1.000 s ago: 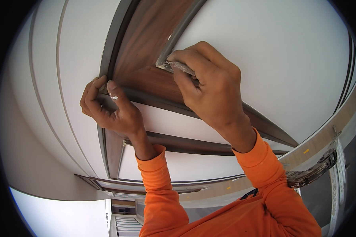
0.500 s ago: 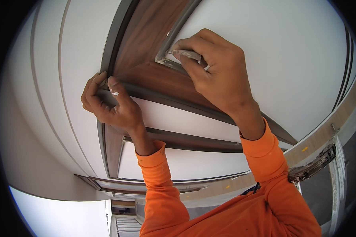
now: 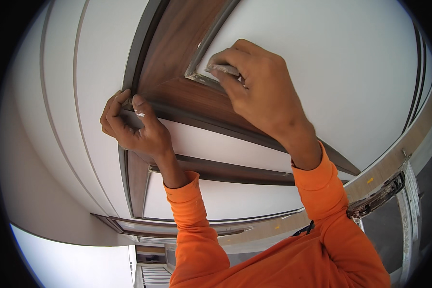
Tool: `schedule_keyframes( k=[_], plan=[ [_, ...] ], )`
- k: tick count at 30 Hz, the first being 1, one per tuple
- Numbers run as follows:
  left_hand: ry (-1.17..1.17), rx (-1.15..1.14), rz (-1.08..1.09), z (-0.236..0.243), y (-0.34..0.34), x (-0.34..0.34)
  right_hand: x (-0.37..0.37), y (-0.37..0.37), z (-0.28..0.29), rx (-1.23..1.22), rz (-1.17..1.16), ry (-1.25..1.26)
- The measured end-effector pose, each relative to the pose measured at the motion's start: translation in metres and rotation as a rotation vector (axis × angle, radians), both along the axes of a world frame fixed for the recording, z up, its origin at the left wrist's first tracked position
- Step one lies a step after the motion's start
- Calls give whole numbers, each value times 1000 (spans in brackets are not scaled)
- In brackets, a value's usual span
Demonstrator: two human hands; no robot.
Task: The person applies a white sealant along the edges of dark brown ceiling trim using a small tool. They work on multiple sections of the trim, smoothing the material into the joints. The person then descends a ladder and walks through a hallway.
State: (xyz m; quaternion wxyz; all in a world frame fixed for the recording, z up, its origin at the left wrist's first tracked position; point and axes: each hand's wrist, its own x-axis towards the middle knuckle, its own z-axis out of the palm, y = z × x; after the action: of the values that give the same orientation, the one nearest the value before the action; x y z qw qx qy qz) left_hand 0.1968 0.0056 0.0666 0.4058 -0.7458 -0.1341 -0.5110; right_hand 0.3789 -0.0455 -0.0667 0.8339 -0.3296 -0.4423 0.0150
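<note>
In my right hand (image 3: 261, 89), thumb and fingers pinch a small flat piece (image 3: 224, 69) smeared grey-white; its exact kind cannot be made out. Its tip is beside the inner corner of a brown wood-grain ceiling frame (image 3: 177, 93), over the white panel (image 3: 331, 72). A pale smear marks the dark trim (image 3: 200, 77) at that corner. My left hand (image 3: 141, 127) is raised against the frame's outer dark edge, fingers curled and thumb up. Something small and tan shows between its fingertips, mostly hidden. White paste dots the left thumb.
White stepped ceiling bands (image 3: 60, 96) curve along the left. A second brown strip (image 3: 225, 169) runs below my wrists. At the lower right, a dirty dark-brown bar (image 3: 377, 196) and a white-smeared upright (image 3: 409, 225) stand near my right elbow. Railing-like slats (image 3: 156, 276) show at the bottom.
My right hand has shifted slightly down and left, and the flat piece has drawn off the frame's inner corner, leaving the corner trim more visible. My left hand has barely moved.
</note>
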Motion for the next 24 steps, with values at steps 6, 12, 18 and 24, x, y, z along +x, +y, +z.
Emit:
schedule_keyframes(
  k=[6, 12, 18, 24],
  plan=[
    [-13, -13, 4, 2, 0, 2, -26, 9, 6, 131, -132, 121],
    [13, 39, 16, 0, 4, -2, 14, 4, -8, 134, 170, -133],
    [35, 62, 9, 3, 0, 1, -4, 3, 5, 47, 0, 65],
    [-1, 6, 35, 1, 0, -2, -17, 9, 2, 120, -74, 23]
  ],
)
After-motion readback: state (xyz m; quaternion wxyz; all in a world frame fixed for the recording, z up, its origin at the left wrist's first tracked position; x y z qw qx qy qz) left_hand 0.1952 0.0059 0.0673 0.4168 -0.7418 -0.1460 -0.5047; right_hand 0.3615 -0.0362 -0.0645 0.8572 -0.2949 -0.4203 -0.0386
